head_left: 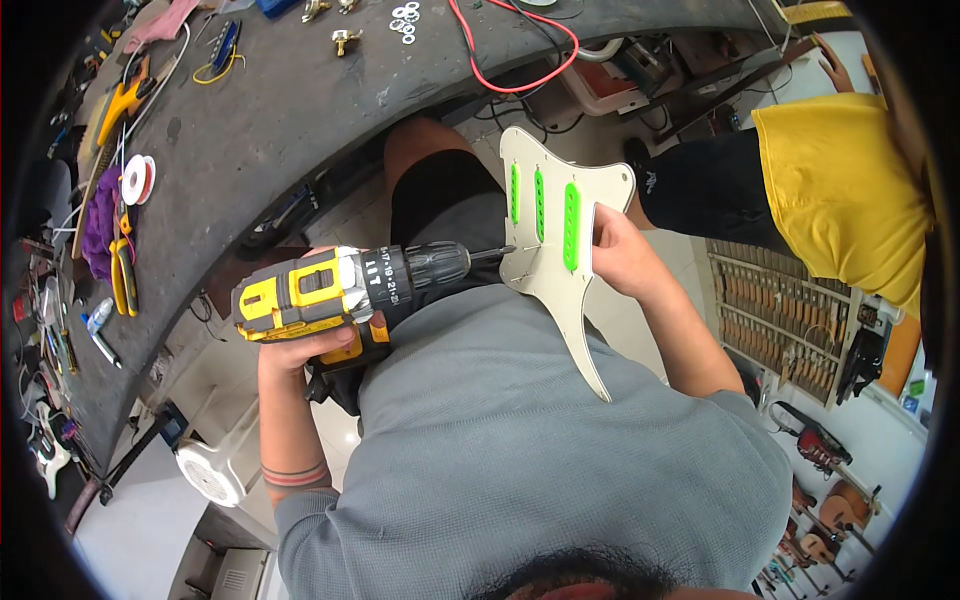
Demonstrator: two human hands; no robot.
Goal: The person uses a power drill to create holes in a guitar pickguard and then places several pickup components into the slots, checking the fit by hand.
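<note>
My left hand (318, 345) is wrapped round the grip of a yellow and black cordless drill (310, 292), which lies level and points right. The drill's bit (488, 255) reaches the left edge of a cream guitar pickguard (552, 262); whether it touches a screw there I cannot make out. Three bright green pickup covers (572, 228) sit in the pickguard. A thin screw (530, 247) seems to stand out beside the middle cover. My right hand (622, 252) grips the pickguard by its right edge, with the fingertips hidden behind it.
A dark workbench (300, 120) curves across the upper left, bearing pliers (123, 275), a solder spool (138, 180), a red cable (480, 70) and small metal parts (345, 40). At right stands a person in a yellow shirt (840, 180). A tool rack (775, 320) is behind.
</note>
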